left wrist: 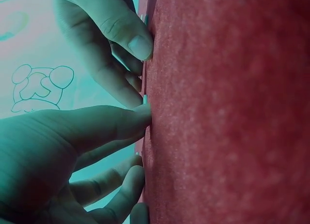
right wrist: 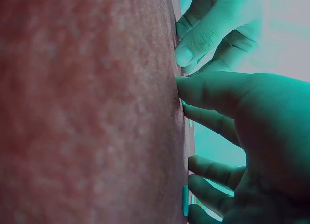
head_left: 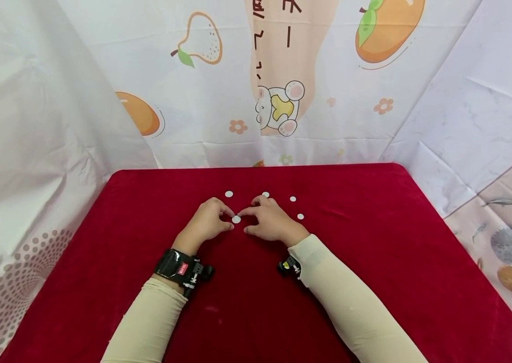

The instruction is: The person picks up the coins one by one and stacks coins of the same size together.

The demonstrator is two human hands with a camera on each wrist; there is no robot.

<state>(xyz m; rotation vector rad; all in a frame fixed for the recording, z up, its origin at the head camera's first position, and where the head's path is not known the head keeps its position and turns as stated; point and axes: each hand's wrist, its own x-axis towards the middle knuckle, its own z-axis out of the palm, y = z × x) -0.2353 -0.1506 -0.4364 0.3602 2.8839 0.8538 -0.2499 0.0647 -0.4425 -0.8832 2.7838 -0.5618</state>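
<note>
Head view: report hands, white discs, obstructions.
Left hand and right hand flank one white disc, index fingertips at its edge. Four more discs on red cloth. Right hand partly covers one.

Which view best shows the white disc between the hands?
The head view: from above, the disc shows its round white face on red cloth. The left wrist view has only an edge-on sliver, probably it; the right wrist, nothing identifiable.
</note>
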